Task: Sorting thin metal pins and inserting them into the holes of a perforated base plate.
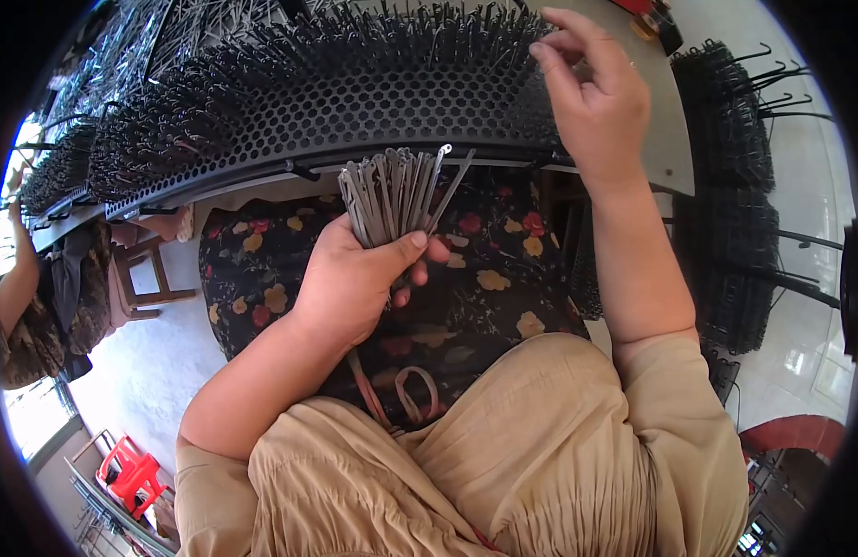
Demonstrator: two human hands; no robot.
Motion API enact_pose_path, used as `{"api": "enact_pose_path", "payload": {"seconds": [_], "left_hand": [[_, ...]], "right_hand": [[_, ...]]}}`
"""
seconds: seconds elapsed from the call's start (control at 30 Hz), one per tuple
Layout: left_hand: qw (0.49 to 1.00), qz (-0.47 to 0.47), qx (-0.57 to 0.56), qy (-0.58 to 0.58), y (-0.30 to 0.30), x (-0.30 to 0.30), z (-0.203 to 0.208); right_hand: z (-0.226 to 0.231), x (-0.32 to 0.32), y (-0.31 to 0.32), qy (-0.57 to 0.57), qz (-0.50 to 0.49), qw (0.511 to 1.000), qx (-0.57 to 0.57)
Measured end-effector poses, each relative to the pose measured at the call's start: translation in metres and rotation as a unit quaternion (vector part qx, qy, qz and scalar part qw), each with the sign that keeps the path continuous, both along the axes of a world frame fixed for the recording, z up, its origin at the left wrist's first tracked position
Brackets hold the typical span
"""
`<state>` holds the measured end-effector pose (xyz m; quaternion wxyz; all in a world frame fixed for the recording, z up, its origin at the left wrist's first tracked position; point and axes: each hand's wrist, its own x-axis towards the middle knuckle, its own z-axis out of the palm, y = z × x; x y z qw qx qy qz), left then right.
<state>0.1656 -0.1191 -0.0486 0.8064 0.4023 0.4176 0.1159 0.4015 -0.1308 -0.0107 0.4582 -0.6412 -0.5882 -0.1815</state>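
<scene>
A thick bundle of thin grey metal strips [384, 195] is gripped in my left hand [350, 274], over my lap. The upper ends fan out, and some show small holes or loops. One shiny strip and one darker strip lean out to the right of the rest. My right hand [596, 79] is raised at the right end of a black perforated rack [382, 107], beside its dense row of black hooks [429, 42]. Its thumb and forefinger are apart, with the other fingers curled, and I see nothing held between them.
Loose metal rods [215, 23] lie heaped behind the rack. Black hooked pieces [726, 186] hang at the right. A flowered dark cloth [489, 251] covers my lap. At the left are another person's arm [19, 269], a wooden stool [150, 297] and a red plastic chair [132, 473].
</scene>
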Motion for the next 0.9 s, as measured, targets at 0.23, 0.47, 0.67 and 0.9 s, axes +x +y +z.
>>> {"api": "enact_pose_path", "payload": {"seconds": [0.23, 0.47, 0.67, 0.9], "left_hand": [[1.0, 0.025, -0.008, 0.0, 0.002, -0.002, -0.004], [0.999, 0.044, -0.003, -0.012, 0.007, -0.01, -0.004], [0.998, 0.052, -0.012, -0.028, 0.008, -0.014, -0.003], [0.994, 0.091, 0.002, -0.066, 0.011, -0.018, -0.005]], "right_hand": [[0.008, -0.001, 0.004, 0.004, 0.019, 0.999, -0.029], [-0.011, 0.024, 0.001, 0.013, 0.025, 0.999, -0.023], [0.003, 0.023, -0.008, -0.054, 0.076, 0.993, -0.074], [-0.01, -0.057, -0.006, 0.309, 0.154, 0.917, -0.202]]}}
